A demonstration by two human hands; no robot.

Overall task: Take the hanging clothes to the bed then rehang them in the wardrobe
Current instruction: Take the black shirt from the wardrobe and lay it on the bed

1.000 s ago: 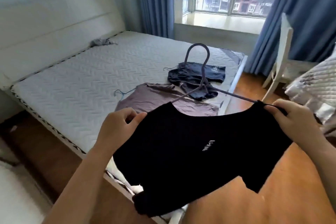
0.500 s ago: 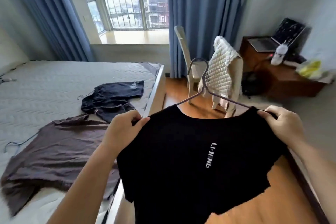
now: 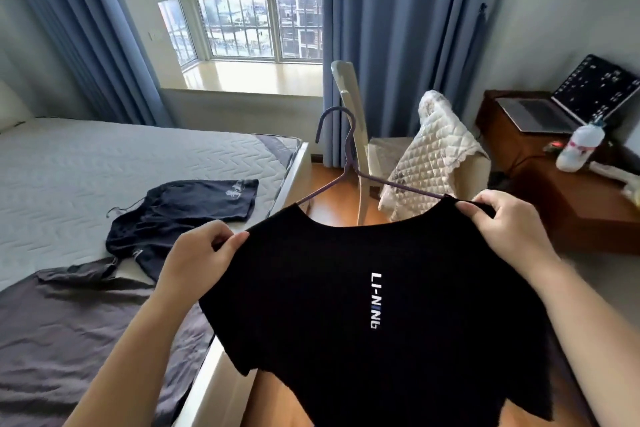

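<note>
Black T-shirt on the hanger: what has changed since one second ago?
The person turned right, carrying the black T-shirt and hanger from over the bed toward the chair. Left hand and right hand still pinch its shoulders. Dark shorts and brown shirt stayed on the bed.

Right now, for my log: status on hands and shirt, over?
Left hand, right hand each pinch a shoulder of black T-shirt. Shirt on hanger. Chair ahead, beyond hanger.
</note>
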